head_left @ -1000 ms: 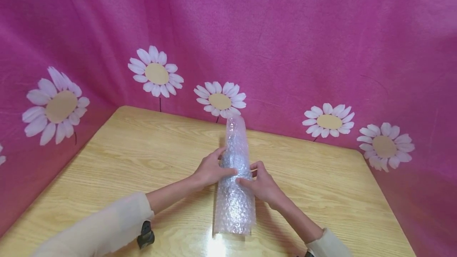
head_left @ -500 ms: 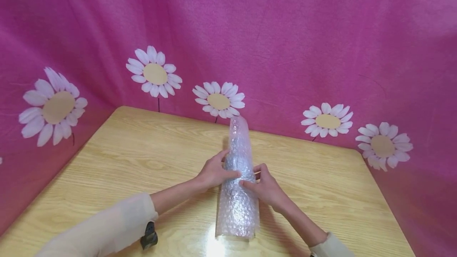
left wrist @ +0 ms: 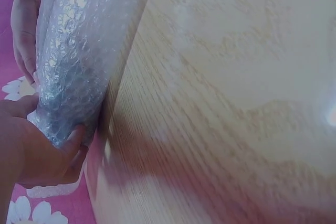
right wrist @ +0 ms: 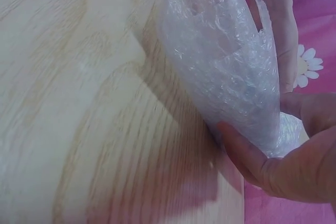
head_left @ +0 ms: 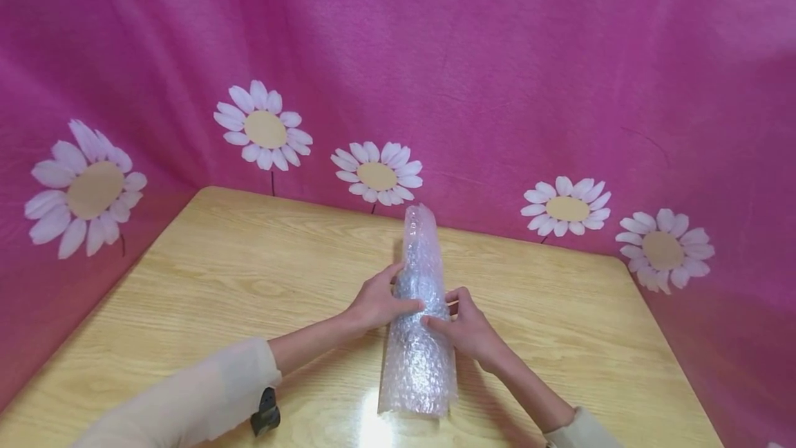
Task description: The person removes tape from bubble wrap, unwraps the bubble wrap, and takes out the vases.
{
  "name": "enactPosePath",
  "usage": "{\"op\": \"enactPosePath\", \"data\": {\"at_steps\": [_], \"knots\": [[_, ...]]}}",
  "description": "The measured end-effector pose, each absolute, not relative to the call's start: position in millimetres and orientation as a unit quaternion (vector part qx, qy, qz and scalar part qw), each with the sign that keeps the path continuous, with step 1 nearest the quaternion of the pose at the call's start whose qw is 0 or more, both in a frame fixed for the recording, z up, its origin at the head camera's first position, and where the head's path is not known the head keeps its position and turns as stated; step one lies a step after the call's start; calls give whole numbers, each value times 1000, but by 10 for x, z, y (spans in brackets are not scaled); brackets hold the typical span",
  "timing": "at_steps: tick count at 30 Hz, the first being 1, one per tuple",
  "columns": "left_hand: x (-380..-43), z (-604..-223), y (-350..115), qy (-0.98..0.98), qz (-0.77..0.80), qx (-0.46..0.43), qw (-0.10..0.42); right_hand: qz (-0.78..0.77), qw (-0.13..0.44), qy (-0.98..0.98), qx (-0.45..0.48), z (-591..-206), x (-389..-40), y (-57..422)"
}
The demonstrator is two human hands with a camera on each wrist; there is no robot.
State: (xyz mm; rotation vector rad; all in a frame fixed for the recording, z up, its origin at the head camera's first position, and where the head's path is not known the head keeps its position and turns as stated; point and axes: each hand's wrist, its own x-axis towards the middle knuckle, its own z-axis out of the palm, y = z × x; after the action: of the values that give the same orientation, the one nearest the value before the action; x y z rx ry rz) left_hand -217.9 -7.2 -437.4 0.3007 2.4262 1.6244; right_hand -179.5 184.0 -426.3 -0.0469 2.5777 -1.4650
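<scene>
A long roll of bubble wrap lies on the wooden table, its far end toward the back edge. Something bluish-grey shows dimly through its middle layers. My left hand grips the roll from the left, thumb over the top and fingers down the side. From the right my right hand holds it a little nearer to me, its thumb tip close to the left one. In the left wrist view the left fingers wrap the bubble wrap's side. The right wrist view shows loose layers at the bubble wrap's near end.
The light wooden table extends around the roll on both sides. A pink cloth with large white daisies hangs along its back and sides. A dark strap hangs by the left sleeve.
The roll and both hands have shifted slightly to the right in the head view, while the backdrop has drifted slightly left. The hold of both hands on the bubble wrap looks the same.
</scene>
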Motion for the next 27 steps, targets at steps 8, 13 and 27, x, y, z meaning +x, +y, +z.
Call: {"op": "enactPosePath", "data": {"at_steps": [8, 13, 27], "knots": [[-2189, -4381, -73, 826, 540, 123, 104, -490, 88, 867, -20, -4298, -1797, 1878], [-2198, -4383, -79, 827, 536, 124, 112, -486, 90, 869, -11, -4322, -1811, 1875], [-2223, -4360, -168, 813, 545, 141, 148, -435, 81, 897, -3, -4279, -1848, 1856]]}}
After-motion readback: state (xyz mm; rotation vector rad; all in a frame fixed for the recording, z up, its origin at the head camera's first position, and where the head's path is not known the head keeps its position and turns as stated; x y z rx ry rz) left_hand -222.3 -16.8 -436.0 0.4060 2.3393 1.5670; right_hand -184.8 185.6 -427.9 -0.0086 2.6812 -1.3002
